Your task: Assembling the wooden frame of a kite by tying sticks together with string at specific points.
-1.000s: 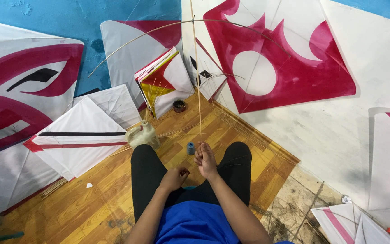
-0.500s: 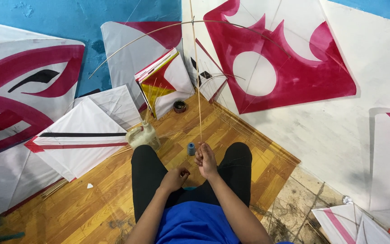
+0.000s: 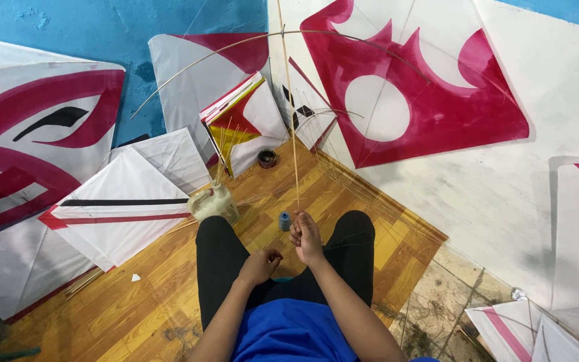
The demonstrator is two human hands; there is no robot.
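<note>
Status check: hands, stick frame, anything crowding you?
Right hand pinching upright bamboo stick. Left hand closed near lap. Blue spool, plastic jug close ahead.

You see a blue wall (image 3: 102, 27) on the left and a white wall (image 3: 504, 194) on the right. Your floor (image 3: 135, 308) is orange-brown wood planks. The large kite (image 3: 410, 80) on the white wall is white with crimson shapes and a white circle. The left kite (image 3: 28, 154) is white with crimson curves and one black mark. The flat kite (image 3: 115, 208) is white with a black stripe and a red stripe. The stacked kites (image 3: 242, 121) show red, yellow and white. The spool (image 3: 285, 221) is blue. Your shirt (image 3: 289, 335) is blue, your trousers (image 3: 219, 261) black. The spar (image 3: 291, 121) is pale tan.
</note>
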